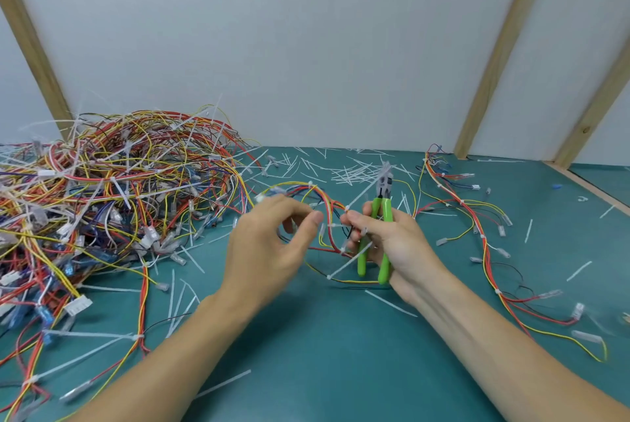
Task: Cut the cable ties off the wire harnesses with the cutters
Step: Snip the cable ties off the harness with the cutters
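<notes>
Nearest the counter's front edge, two bare forearms reach in over the green counter [324,353]. The right hand [388,244] is clenched around the green handles of the cutters [380,227], blades pointing away toward the far edge, while its thumb and finger also pinch a wire harness [327,213] held just above the middle of the counter. The left hand [269,237] is at the same harness with fingers curled; whether its grip has closed on the wires is hard to tell through the blur. White cable ties [354,198] stick out of the loop. The risk, as I judge it, is nicking a wire, because the ties sit tight against thin strands. Cut tie scraps [351,171] litter the far middle; a big pile of harnesses [112,189] fills the far left corner.
</notes>
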A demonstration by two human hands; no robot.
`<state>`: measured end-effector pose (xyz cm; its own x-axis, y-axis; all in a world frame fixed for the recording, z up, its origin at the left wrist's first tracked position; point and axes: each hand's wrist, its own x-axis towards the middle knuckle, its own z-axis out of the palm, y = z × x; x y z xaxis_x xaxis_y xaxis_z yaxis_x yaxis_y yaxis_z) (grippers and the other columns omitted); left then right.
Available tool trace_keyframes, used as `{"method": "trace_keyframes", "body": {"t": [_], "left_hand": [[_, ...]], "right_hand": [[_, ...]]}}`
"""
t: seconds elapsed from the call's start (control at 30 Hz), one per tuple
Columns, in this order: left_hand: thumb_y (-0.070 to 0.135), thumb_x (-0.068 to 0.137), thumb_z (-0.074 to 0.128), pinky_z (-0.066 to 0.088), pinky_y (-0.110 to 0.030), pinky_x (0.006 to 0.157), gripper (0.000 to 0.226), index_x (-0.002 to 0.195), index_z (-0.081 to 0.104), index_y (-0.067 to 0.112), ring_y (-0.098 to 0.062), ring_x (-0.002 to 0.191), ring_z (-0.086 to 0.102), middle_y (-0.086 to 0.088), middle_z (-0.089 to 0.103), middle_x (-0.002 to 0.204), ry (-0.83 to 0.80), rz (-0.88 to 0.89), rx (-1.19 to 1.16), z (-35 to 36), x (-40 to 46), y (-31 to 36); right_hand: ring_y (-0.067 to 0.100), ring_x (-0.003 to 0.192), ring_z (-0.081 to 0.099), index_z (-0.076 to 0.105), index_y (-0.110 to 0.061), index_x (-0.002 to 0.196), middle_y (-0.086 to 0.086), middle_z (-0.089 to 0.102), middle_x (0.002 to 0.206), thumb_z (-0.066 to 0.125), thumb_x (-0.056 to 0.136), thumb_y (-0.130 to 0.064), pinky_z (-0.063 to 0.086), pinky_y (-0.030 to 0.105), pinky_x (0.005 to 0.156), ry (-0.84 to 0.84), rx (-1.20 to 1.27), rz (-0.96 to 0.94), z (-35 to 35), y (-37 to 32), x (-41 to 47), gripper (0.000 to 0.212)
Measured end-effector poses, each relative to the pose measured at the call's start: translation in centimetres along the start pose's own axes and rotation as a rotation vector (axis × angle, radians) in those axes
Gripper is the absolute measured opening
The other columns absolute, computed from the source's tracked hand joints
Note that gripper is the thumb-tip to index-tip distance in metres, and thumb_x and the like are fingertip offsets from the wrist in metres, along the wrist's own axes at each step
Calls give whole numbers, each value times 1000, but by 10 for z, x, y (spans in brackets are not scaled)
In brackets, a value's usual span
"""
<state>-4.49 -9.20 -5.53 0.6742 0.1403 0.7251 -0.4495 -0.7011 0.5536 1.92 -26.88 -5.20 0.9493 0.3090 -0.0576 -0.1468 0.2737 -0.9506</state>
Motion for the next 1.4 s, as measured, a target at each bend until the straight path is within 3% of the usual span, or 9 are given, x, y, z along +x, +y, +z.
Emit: {"method": "trace_keyframes", "body": {"t": [0.17, 0.3, 0.5, 0.63, 0.73, 0.83, 1.0, 1.13, 1.4], "left_hand": [[44, 93, 67, 39, -16, 82, 12, 98, 77, 39, -11, 79, 56, 26, 72, 94, -178, -224, -81, 10, -4, -7], [43, 86, 70, 52, -22, 86, 18, 94, 79, 30, -5, 86, 70, 7, 78, 88, -266, -442, -463, 8, -2, -12], [38, 90, 68, 39, -7, 62, 21, 76, 80, 28, 4, 64, 54, 11, 68, 69, -189, -610, -571, 11, -2, -12], [28, 92, 69, 40, -5, 57, 19, 75, 73, 19, 6, 61, 60, 2, 74, 70, -117, -649, -610, 11, -2, -8], [26, 93, 69, 40, -6, 55, 21, 74, 70, 17, 4, 61, 62, -2, 74, 68, -87, -662, -592, 11, -2, -6], [26, 95, 67, 40, -8, 57, 26, 70, 70, 18, 2, 59, 59, -1, 73, 66, -79, -680, -582, 11, -1, -7], [33, 88, 72, 36, -33, 79, 28, 61, 72, 25, -21, 81, 58, 7, 68, 62, -136, -733, -564, 10, -1, -11], [28, 92, 70, 40, -39, 86, 29, 63, 74, 25, -20, 81, 59, 9, 68, 63, -141, -753, -583, 10, 0, -13], [23, 95, 66, 41, -28, 72, 29, 68, 71, 15, -5, 69, 65, -2, 78, 78, -4, -779, -527, 11, -2, -15]], "right_hand": [[17, 59, 57, 56, -12, 91, 5, 70, 73, 74, 89, -6, 60, 33, 64, -58, -9, -60, 6, 4, -5, 19], [18, 63, 57, 60, -11, 88, 0, 64, 66, 76, 89, -7, 58, 27, 62, -78, -135, -113, 11, 10, -8, 16], [17, 69, 67, 67, -14, 87, 5, 73, 79, 80, 86, -10, 60, 39, 76, -145, -156, -69, 12, 10, -8, 13], [14, 67, 70, 67, -10, 91, 1, 74, 80, 83, 82, -2, 61, 33, 68, -75, -345, -162, 8, 7, -6, 19], [15, 71, 68, 68, -8, 91, 1, 72, 82, 83, 81, -2, 63, 50, 79, -18, -511, -230, 5, 7, -5, 19], [14, 77, 70, 68, -19, 88, -10, 72, 81, 84, 81, -13, 61, 49, 79, 29, -680, -336, 3, 9, -5, 19], [18, 75, 64, 63, -20, 85, -7, 68, 77, 87, 80, -31, 55, 43, 75, 156, -886, -486, 1, 13, -3, 27], [18, 71, 62, 64, -20, 79, -6, 68, 72, 89, 77, -42, 53, 39, 72, 186, -885, -429, -6, 12, 2, 32], [15, 66, 64, 67, -24, 74, -6, 68, 69, 72, 85, -58, 53, 35, 67, 261, -768, -505, -9, 0, 1, 36]]}}
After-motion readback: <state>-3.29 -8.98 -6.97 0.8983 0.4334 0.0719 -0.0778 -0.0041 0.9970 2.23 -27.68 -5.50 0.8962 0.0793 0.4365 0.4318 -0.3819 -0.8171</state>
